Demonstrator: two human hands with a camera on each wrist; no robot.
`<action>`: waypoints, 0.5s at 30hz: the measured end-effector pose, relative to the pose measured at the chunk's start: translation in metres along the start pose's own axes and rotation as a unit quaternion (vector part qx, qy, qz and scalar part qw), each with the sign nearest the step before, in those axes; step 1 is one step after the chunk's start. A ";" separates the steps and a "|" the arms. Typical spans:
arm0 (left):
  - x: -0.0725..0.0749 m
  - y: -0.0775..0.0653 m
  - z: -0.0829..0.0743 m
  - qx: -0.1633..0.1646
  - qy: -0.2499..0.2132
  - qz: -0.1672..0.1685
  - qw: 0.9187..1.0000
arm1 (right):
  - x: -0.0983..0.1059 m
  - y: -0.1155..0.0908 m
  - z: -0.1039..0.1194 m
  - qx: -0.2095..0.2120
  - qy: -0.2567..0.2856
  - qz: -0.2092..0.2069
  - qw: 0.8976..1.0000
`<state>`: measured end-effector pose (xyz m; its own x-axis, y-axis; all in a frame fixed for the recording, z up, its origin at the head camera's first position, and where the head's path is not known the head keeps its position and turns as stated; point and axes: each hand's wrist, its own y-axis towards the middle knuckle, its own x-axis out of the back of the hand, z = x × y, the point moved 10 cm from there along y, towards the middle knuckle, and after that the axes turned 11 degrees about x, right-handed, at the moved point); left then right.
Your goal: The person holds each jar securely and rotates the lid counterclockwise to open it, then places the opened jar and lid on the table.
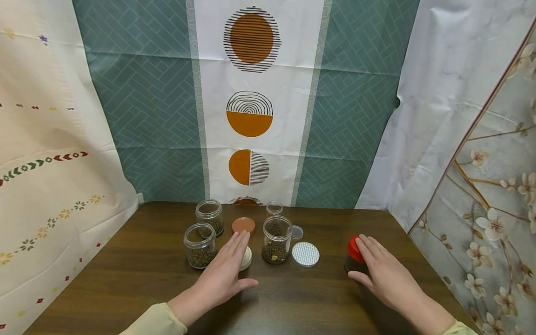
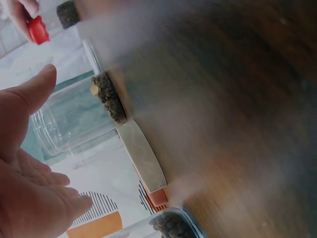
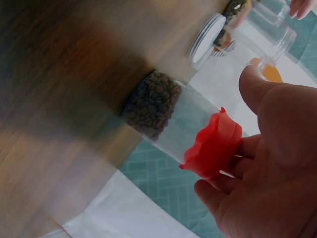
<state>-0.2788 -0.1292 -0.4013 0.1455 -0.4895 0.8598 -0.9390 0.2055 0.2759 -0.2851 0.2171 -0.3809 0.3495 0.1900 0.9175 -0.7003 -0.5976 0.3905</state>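
Observation:
At the right, a clear jar (image 3: 153, 106) with dark brown pellets in its bottom stands upright on the table under a scalloped red lid (image 1: 353, 249). My right hand (image 1: 387, 274) reaches over it with straight fingers right at the lid, the thumb held apart. My left hand (image 1: 224, 274) holds nothing, its fingers extended and thumb spread. It partly hides a cream lid (image 1: 247, 258) lying on the table. Just right of that lid is a wide lidless jar (image 1: 275, 244) with pellets and a few pale bits inside.
Two lidless jars of pellets, one nearer (image 1: 201, 249) and one farther (image 1: 210, 216), stand at the left. A terracotta lid (image 1: 243, 225), a small clear lid (image 1: 297, 232) and a white patterned lid (image 1: 305, 254) lie flat. A slimmer jar (image 1: 274, 208) stands behind the wide one. Curtains (image 1: 356, 116) surround the table.

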 end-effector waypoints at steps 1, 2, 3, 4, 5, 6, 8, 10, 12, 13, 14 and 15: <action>0.000 0.000 0.000 -0.001 -0.001 0.001 1.000 | 0.000 0.000 0.002 0.002 0.002 0.001 1.000; -0.001 0.000 0.001 -0.001 -0.001 0.003 1.000 | 0.000 0.000 0.005 0.004 0.003 0.001 1.000; -0.001 -0.001 0.001 -0.001 0.000 0.004 1.000 | 0.001 0.000 0.007 0.007 0.003 0.001 1.000; -0.001 -0.001 0.002 0.000 0.001 0.007 1.000 | 0.001 0.001 0.010 0.010 0.003 0.001 1.000; -0.001 -0.001 0.002 -0.001 0.003 0.007 1.000 | 0.002 0.001 0.012 0.014 0.003 0.001 1.000; -0.001 -0.001 0.002 -0.001 0.004 0.008 1.000 | 0.003 0.001 0.015 0.018 0.002 0.000 1.000; -0.001 -0.001 0.001 -0.002 0.005 0.010 1.000 | 0.004 0.002 0.020 0.026 0.003 -0.001 1.000; -0.001 -0.002 0.000 -0.004 0.005 0.011 1.000 | 0.004 0.003 0.026 0.032 0.003 -0.001 0.999; 0.000 -0.002 0.000 -0.004 0.003 0.013 1.000 | 0.004 0.004 0.031 0.039 0.005 0.001 0.999; 0.000 -0.003 -0.001 -0.004 0.004 0.013 1.000 | 0.004 0.004 0.034 0.041 0.006 0.003 0.999; 0.000 -0.003 -0.001 -0.004 0.004 0.014 1.000 | 0.005 0.004 0.037 0.044 0.006 0.004 0.999; 0.000 -0.003 -0.001 -0.004 0.002 0.014 1.000 | 0.005 0.005 0.040 0.047 0.008 0.006 0.999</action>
<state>-0.2755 -0.1288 -0.4020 0.1215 -0.4799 0.8688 -0.9398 0.2262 0.2563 -0.2621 0.1840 -0.3779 0.3315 0.1948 0.9231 -0.6422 -0.6702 0.3720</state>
